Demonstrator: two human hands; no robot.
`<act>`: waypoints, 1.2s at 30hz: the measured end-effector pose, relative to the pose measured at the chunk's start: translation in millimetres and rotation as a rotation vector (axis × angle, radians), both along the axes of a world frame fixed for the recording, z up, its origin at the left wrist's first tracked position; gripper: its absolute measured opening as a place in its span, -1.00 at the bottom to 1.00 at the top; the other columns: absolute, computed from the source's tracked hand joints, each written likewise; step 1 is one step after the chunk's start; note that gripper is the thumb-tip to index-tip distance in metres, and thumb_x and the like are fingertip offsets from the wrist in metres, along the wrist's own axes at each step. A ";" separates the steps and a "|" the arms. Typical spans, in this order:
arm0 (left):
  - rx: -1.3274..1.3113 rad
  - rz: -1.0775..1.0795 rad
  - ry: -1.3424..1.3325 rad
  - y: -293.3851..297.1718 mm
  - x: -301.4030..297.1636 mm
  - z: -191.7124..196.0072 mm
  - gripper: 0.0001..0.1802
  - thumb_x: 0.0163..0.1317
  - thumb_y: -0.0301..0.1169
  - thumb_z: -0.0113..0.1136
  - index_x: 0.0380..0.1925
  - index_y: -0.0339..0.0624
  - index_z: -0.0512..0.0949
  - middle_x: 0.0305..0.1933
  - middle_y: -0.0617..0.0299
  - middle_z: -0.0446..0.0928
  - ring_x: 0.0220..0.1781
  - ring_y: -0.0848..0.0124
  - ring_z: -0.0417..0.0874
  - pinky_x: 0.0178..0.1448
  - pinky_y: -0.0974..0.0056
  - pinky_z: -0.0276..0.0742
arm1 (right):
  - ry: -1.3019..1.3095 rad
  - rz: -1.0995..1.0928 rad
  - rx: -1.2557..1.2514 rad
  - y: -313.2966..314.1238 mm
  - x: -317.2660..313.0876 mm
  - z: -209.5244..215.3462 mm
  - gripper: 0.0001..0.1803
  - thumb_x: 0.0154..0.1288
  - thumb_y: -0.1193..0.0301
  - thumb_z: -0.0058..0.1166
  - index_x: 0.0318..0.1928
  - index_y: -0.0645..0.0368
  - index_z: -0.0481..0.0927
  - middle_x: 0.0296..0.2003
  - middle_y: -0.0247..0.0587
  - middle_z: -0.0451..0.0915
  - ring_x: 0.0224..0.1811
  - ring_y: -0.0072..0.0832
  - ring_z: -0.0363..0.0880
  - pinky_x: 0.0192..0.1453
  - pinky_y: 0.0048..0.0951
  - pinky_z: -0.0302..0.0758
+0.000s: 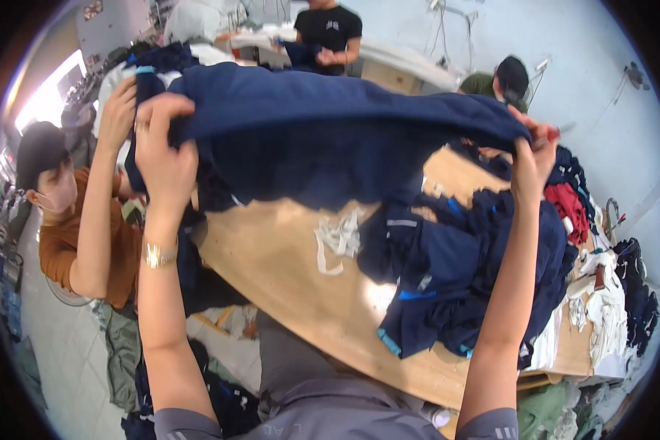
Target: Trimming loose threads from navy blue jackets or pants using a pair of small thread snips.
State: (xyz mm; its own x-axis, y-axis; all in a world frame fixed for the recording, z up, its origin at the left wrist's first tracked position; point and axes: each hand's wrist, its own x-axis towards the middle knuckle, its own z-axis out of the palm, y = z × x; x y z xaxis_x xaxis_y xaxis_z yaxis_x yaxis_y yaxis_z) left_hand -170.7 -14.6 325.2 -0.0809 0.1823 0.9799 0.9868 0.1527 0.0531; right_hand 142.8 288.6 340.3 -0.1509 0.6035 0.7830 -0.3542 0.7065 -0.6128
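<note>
1. left hand [164, 143], upper left of the frame, grips one end of the navy cloth [308, 103].
2. right hand [533, 158], upper right, pinches its other end.
3. the cloth spans the upper middle, above the worktop [264, 257].
4. navy garments [447, 249] lie heaped right of centre.

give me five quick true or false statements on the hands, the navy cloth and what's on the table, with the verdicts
1. The left hand and right hand hold up the navy cloth. True.
2. The gold-coloured wristband is on the right wrist. False: it is on the left.
3. White strips lie on the wood-coloured table. True.
4. The heap of navy garments lies left of the white strips. False: it lies to their right.
5. The co-worker in the brown top wears a dark cap. True.
</note>
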 end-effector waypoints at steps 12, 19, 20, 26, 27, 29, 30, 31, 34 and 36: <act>-0.854 -0.023 -0.868 -119.4 86.2 -324.0 -0.45 -0.29 -0.78 0.12 -0.16 -0.22 0.41 -0.13 0.01 0.29 -0.04 0.09 0.40 0.04 0.17 0.37 | -0.841 -0.286 -0.317 -177.1 102.0 -345.2 -0.61 -0.26 0.63 -0.01 -0.33 0.22 0.19 -0.32 -0.09 0.33 -0.09 -0.24 0.44 0.00 -0.40 0.35; -0.878 0.065 -0.724 -113.7 126.9 -288.0 -0.36 -0.25 -0.37 0.45 -0.08 -0.17 0.43 0.06 -0.01 0.28 0.23 -0.05 0.23 0.24 0.02 0.21 | -0.945 -0.351 -0.206 -214.6 118.2 -336.8 -0.61 -0.28 0.60 0.03 -0.33 0.26 0.21 -0.14 0.05 0.25 0.06 -0.10 0.29 -0.15 -0.37 0.36; -0.819 0.009 -0.748 -107.8 134.1 -286.1 -0.38 -0.24 -0.33 0.46 -0.09 -0.15 0.44 0.09 -0.02 0.28 0.26 -0.07 0.18 0.26 -0.02 0.18 | -0.954 -0.392 -0.086 -215.3 121.2 -337.8 -0.61 -0.27 0.59 0.04 -0.33 0.25 0.21 -0.14 0.05 0.25 0.06 -0.11 0.28 -0.17 -0.38 0.35; -0.746 -0.353 -0.731 -58.4 197.2 -277.4 -0.65 -0.14 -0.40 0.38 -0.28 -0.14 0.55 0.01 0.07 0.38 0.28 0.03 0.21 0.27 0.02 0.20 | -0.771 -0.455 -0.378 -225.0 118.2 -329.2 -0.67 -0.08 0.57 0.09 -0.31 0.22 0.23 -0.22 -0.11 0.26 -0.10 -0.33 0.27 -0.17 -0.44 0.30; -0.712 -0.414 -0.714 -44.6 210.1 -274.7 -0.71 -0.13 -0.43 0.36 -0.33 -0.15 0.55 -0.03 0.11 0.41 0.24 0.07 0.27 0.23 0.05 0.25 | -0.650 -0.509 -0.542 -223.0 113.6 -328.6 -0.70 0.02 0.55 0.11 -0.30 0.22 0.24 -0.25 -0.17 0.26 -0.12 -0.41 0.25 -0.17 -0.46 0.29; -0.655 -0.523 -0.667 -17.9 230.3 -273.8 -0.78 -0.11 -0.48 0.33 -0.39 -0.15 0.56 -0.14 0.17 0.46 0.12 0.13 0.40 0.12 0.12 0.34 | -0.615 -0.591 -0.649 -212.1 94.9 -317.5 -0.67 0.15 0.40 0.17 -0.28 0.23 0.25 -0.35 -0.28 0.31 -0.27 -0.53 0.28 -0.20 -0.54 0.29; -0.628 -0.577 -0.637 -3.5 238.5 -276.3 -0.81 -0.11 -0.50 0.31 -0.42 -0.15 0.56 -0.20 0.20 0.49 0.05 0.17 0.46 0.06 0.15 0.38 | -0.606 -0.609 -0.718 -203.9 89.5 -315.7 -0.63 0.14 0.35 0.20 -0.29 0.24 0.25 -0.38 -0.29 0.33 -0.33 -0.54 0.30 -0.20 -0.55 0.29; -0.596 -0.643 -0.608 9.2 243.7 -280.7 -0.83 -0.09 -0.51 0.29 -0.42 -0.16 0.55 -0.29 0.21 0.50 -0.09 0.20 0.53 -0.03 0.18 0.41 | -0.638 -0.677 -0.662 -196.3 84.2 -319.3 -0.56 0.08 0.28 0.26 -0.33 0.24 0.24 -0.49 -0.28 0.33 -0.46 -0.49 0.28 -0.31 -0.50 0.30; -0.776 -0.651 -0.583 30.9 250.4 -307.0 -0.70 -0.02 -0.32 0.28 -0.26 -0.16 0.54 -0.22 0.17 0.52 -0.02 0.18 0.50 0.05 0.13 0.36 | -0.866 -0.714 -0.611 -189.0 90.1 -335.3 -0.57 0.07 0.25 0.24 -0.32 0.27 0.28 -0.48 -0.14 0.39 -0.45 -0.27 0.38 -0.32 -0.37 0.34; -0.879 -0.465 -0.496 31.1 247.4 -316.0 -0.55 0.00 -0.17 0.24 -0.12 -0.15 0.49 -0.08 0.12 0.47 0.08 0.15 0.44 0.14 0.04 0.27 | -0.952 -0.775 -0.429 -188.3 101.3 -350.8 -0.58 0.06 0.26 0.24 -0.32 0.28 0.30 -0.49 -0.12 0.38 -0.45 -0.22 0.38 -0.32 -0.33 0.32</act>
State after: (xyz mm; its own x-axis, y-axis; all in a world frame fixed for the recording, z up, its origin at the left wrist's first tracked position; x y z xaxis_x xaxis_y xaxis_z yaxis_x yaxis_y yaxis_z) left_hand 76.7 16.6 9.2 -0.1711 0.9121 0.3725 0.8571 -0.0487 0.5129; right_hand 244.1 100.3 -10.4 -0.0384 0.9575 0.2858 0.7516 0.2161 -0.6232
